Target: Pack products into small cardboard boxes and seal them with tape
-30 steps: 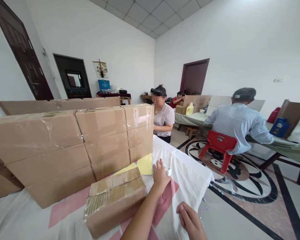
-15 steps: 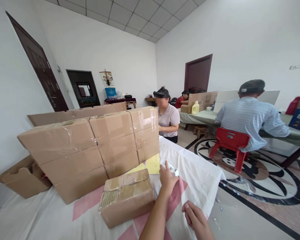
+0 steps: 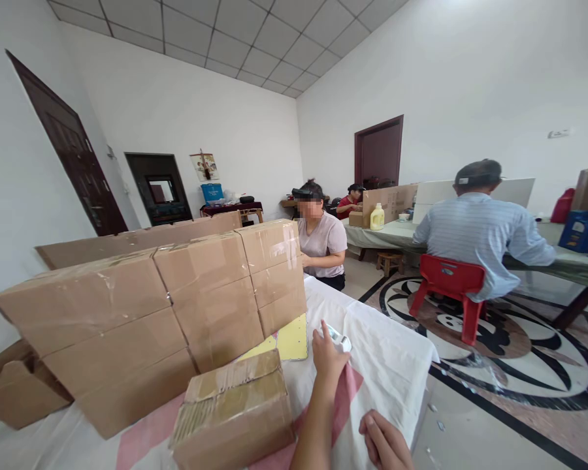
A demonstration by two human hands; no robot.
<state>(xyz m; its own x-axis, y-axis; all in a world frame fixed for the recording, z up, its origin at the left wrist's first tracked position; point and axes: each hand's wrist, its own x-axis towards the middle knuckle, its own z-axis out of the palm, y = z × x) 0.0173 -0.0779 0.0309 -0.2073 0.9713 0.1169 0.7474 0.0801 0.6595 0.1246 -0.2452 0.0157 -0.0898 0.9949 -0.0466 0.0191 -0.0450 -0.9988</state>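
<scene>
My left hand (image 3: pixel 329 356) is stretched out over the white tablecloth (image 3: pixel 387 346) and closed round a small white object (image 3: pixel 338 336) that I cannot name. Just to its left lies a small taped cardboard box (image 3: pixel 232 411) near the table's front. My right hand (image 3: pixel 385 442) rests low at the frame's bottom edge, fingers curled together, and nothing shows in it. A yellow sheet (image 3: pixel 294 339) lies on the cloth beyond the left hand.
A wall of stacked cardboard boxes (image 3: pixel 176 307) fills the table's left and back. A person in a light shirt (image 3: pixel 321 238) sits behind it. Another person in a striped shirt (image 3: pixel 475 228) sits on a red chair (image 3: pixel 448 287) at a green table (image 3: pixel 568 267) to the right.
My left hand has lifted the small white object off the cloth and raised it slightly. The view has swung a little; my right hand stays low.
</scene>
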